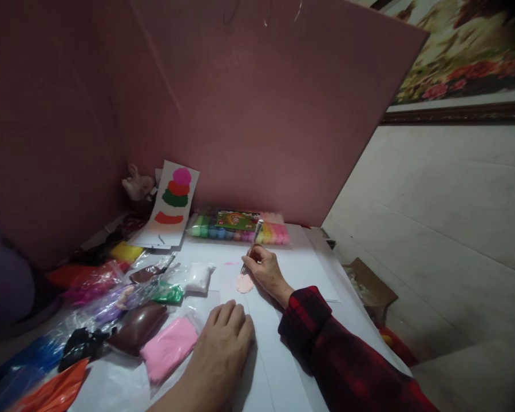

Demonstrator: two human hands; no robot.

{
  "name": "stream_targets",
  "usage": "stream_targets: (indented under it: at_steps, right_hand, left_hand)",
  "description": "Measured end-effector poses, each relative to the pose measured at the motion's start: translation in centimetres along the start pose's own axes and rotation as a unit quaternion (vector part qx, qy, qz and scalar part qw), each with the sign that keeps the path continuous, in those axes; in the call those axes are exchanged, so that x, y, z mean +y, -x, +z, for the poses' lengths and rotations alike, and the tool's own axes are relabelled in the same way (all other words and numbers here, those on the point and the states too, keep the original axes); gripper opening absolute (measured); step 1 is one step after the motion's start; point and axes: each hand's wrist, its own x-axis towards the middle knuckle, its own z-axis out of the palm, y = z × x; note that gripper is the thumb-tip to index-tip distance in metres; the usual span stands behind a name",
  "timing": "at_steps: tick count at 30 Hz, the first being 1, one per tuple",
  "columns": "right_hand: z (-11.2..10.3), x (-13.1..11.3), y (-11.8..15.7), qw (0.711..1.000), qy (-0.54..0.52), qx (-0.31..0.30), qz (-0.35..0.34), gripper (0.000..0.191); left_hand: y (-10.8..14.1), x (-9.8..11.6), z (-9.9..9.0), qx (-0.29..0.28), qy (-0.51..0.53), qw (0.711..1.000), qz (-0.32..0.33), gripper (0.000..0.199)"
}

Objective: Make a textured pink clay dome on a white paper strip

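Frame centre: right hand (264, 269) pinches a slim, silvery, pen-shaped rod (258, 230) — probably light, stiff, best held low — at a round, pale-pink, likely soft patch (244, 284); lower centre: left hand (225, 346), unclenched.

Bags (169, 349) left of the hands (225, 349), paper (300, 269) beneath both, pack (240, 229) behind, card (169, 210) at back left.

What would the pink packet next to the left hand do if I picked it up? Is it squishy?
The pink packet would probably feel soft and squishy, since it looks plump and a bit lumpy. It might be slightly slippery, because its surface looks shiny. It likely wouldn't roll, as it lies flattish beside the left hand.
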Motion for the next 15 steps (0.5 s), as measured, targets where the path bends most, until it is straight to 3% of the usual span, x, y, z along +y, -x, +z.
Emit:
stream_targets:
  at_steps: [15]
  right_hand:
    - [-0.01,0.04,-0.02,1.0,-0.003,0.013,0.007,0.016]
  left_hand:
    - [0.0,-0.07,0.18,0.002,-0.006,1.0,-0.001,0.022]
